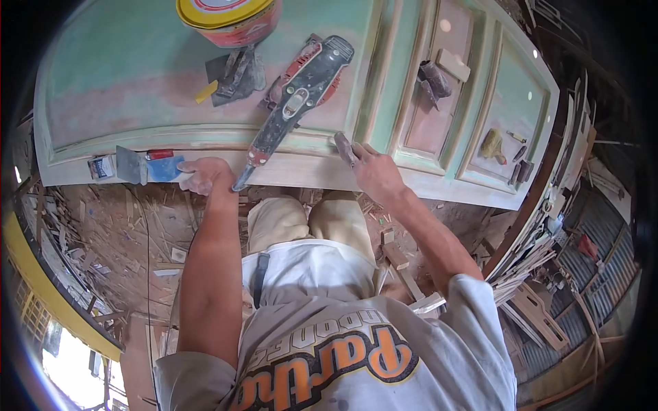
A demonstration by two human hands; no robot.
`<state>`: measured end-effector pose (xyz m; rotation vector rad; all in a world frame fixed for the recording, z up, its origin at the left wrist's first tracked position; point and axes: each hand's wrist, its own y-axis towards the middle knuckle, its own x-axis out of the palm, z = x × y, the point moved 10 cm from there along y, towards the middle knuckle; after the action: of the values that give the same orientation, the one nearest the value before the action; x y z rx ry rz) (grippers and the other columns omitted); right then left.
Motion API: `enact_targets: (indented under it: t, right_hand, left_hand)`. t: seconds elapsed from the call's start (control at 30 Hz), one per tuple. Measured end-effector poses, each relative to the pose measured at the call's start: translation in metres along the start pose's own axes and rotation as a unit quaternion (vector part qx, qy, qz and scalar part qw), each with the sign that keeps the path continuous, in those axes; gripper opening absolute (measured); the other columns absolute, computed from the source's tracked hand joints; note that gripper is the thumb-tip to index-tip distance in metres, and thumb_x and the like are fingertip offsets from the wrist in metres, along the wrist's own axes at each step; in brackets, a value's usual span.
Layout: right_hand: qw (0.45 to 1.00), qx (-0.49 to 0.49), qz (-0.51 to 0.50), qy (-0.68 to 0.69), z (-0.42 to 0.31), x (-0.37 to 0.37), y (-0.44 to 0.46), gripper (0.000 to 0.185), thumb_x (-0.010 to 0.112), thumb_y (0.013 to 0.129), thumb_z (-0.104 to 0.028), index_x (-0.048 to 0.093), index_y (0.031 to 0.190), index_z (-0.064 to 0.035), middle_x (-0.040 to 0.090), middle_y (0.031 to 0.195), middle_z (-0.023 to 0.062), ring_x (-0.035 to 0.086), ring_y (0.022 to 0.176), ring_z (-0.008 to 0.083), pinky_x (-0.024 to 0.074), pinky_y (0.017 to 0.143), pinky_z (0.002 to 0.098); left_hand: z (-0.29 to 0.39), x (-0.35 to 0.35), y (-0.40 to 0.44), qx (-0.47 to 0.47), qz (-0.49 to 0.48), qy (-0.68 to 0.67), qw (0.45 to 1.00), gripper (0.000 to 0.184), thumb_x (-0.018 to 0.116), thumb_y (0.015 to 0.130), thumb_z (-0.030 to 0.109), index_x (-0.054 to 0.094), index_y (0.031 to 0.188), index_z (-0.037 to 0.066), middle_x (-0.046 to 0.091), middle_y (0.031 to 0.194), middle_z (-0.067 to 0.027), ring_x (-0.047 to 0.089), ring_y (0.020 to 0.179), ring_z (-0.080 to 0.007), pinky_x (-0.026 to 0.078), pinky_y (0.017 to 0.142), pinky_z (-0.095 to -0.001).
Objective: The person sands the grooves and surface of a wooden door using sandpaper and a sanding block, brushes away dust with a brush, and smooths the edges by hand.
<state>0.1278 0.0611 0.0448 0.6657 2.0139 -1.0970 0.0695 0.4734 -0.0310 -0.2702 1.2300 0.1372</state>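
A wide panelled door [288, 179] with worn green and pinkish paint lies flat in front of me. My right hand [378, 177] is closed around a small sanding pad [345, 149], which rests against the moulding at the near edge. On that same edge lies my left hand [205, 175], its fingers loosely apart and nothing visible in them. Just beside those fingertips is a blue spreader [164, 169], with a grey spreader [129, 165] to its left. Between my hands, a dusty power tool [296, 103] with red sides lies diagonally across the door, its tail end over the edge.
A tub with a yellow lid [223, 12] stands at the back, near dark scrapers [236, 74]. Farther right lie a pale block [453, 65], a curled abrasive piece [434, 81] and a sponge-like lump [491, 144]. Wood scraps [395, 256] litter the ground below.
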Motion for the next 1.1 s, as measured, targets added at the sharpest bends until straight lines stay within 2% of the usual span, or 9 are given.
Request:
enact_targets:
  t: [0.13,0.47,0.67,0.77,0.8,0.87,0.93,1.0,1.1]
  right_hand:
    - [0.995,0.036,0.092,0.013,-0.007,-0.004,0.016,0.047,0.065,0.092,-0.005,0.064,0.139,-0.0003,0.069,0.123,0.0125,0.073,0.112,0.0318,0.0678,0.084,0.0441]
    - [0.999,-0.032,0.024,-0.024,-0.008,-0.018,0.005,0.054,0.065,0.094,-0.006,0.060,0.147,0.0003,0.071,0.112,0.0151,0.074,0.107,0.0323,0.0649,0.079,0.0447]
    - [0.998,0.042,0.015,0.046,-0.024,0.017,0.025,0.053,0.064,0.099,-0.012,0.059,0.149,0.0038,0.070,0.109,0.0154,0.072,0.105,0.0335,0.0645,0.080,0.0466]
    - [0.988,0.020,0.143,0.046,-0.034,0.011,0.027,0.048,0.065,0.100,-0.015,0.064,0.145,0.0026,0.069,0.108,0.0144,0.071,0.108,0.0317,0.0645,0.079,0.0465]
    - [0.987,0.020,0.149,0.053,-0.035,0.005,0.020,0.048,0.065,0.100,-0.015,0.064,0.145,0.0026,0.069,0.108,0.0144,0.071,0.108,0.0317,0.0645,0.079,0.0465]
    - [0.990,0.046,0.133,0.023,-0.025,-0.011,0.011,0.042,0.067,0.099,-0.017,0.069,0.137,0.0000,0.069,0.107,0.0131,0.070,0.112,0.0291,0.0642,0.077,0.0449]
    - [0.990,0.055,0.127,-0.005,-0.019,-0.009,0.009,0.040,0.067,0.099,-0.017,0.069,0.135,-0.0007,0.070,0.108,0.0132,0.071,0.110,0.0281,0.0638,0.077,0.0433]
    - [0.992,0.057,0.110,-0.029,-0.024,0.002,0.004,0.039,0.067,0.098,-0.017,0.070,0.134,-0.0014,0.071,0.110,0.0133,0.073,0.108,0.0272,0.0634,0.076,0.0416]
    - [0.993,0.057,0.095,-0.030,-0.023,0.000,0.019,0.038,0.067,0.098,-0.016,0.071,0.132,-0.0011,0.074,0.116,0.0149,0.075,0.103,0.0297,0.0630,0.077,0.0426]
  left_hand:
    - [0.010,-0.006,-0.010,0.001,-0.030,-0.030,0.999,0.084,0.038,0.113,0.069,0.048,0.156,-0.002,0.065,0.146,-0.0331,0.065,0.133,-0.0527,0.050,0.116,-0.0617]
    - [0.001,0.001,-0.003,-0.015,-0.043,-0.013,0.999,0.092,0.041,0.112,0.071,0.039,0.169,-0.001,0.061,0.156,-0.0324,0.062,0.141,-0.0490,0.047,0.123,-0.0565]
    - [-0.002,0.009,0.001,0.016,0.038,-0.036,0.998,0.084,0.039,0.113,0.069,0.048,0.160,0.000,0.061,0.154,-0.0308,0.061,0.143,-0.0473,0.046,0.122,-0.0606]
    - [-0.004,-0.016,-0.003,0.000,-0.072,-0.023,0.997,0.082,0.038,0.115,0.067,0.046,0.158,-0.002,0.060,0.152,-0.0281,0.058,0.145,-0.0440,0.045,0.123,-0.0570]
    - [0.000,-0.030,0.001,0.082,-0.088,-0.104,0.987,0.078,0.046,0.113,0.058,0.045,0.159,-0.005,0.060,0.151,-0.0271,0.058,0.144,-0.0426,0.044,0.123,-0.0560]
    - [0.013,-0.055,-0.004,0.248,-0.129,-0.266,0.923,0.075,0.063,0.109,0.041,0.042,0.160,-0.010,0.060,0.149,-0.0252,0.057,0.142,-0.0399,0.043,0.123,-0.0540]
    - [0.043,-0.123,-0.066,0.480,-0.171,-0.346,0.788,0.071,0.070,0.105,0.025,0.042,0.159,-0.011,0.061,0.145,-0.0241,0.058,0.137,-0.0398,0.041,0.124,-0.0529]
    - [0.046,-0.181,-0.173,0.694,-0.321,-0.208,0.610,0.066,0.067,0.098,0.012,0.047,0.157,-0.009,0.063,0.142,-0.0253,0.059,0.134,-0.0430,0.039,0.127,-0.0525]
    - [0.025,-0.164,-0.317,0.734,-0.557,-0.068,0.383,0.063,0.061,0.088,-0.002,0.055,0.151,-0.005,0.067,0.136,-0.0281,0.063,0.133,-0.0479,0.041,0.125,-0.0547]
